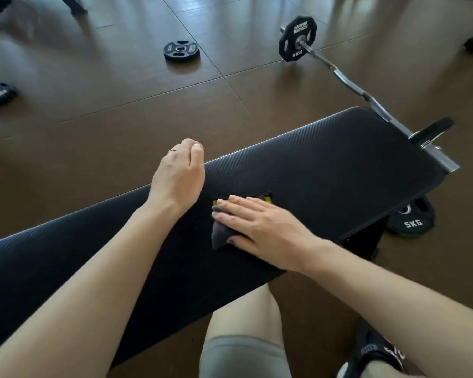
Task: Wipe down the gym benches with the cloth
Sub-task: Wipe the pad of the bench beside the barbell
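Nearest the camera: a bare knee (246,317) in grey shorts and a dark shoe (377,350) on the brown floor (120,105), at the near edge of the bench.

Bench (325,165): black ribbed pad, running from lower left to upper right across the view.

Right hand (260,227) lies flat on the cloth (219,232), fingers straight and together, pressing it onto the pad about mid-bench. Cloth is dark grey, with a yellow-marked patch showing past the fingertips; whether that patch belongs to the cloth or is a label on the pad is hard to tell.

Left hand (179,173) is over the far edge of the bench, fingers curled into a loose fist, holding nothing; ring on one finger.

Beyond the bench's right end: a curl bar (347,83) carrying a black 5KG plate (298,38), another 5KG plate (413,219) on the floor under the bench end.

Farther left: two loose plates (181,50) on the floor, well apart.
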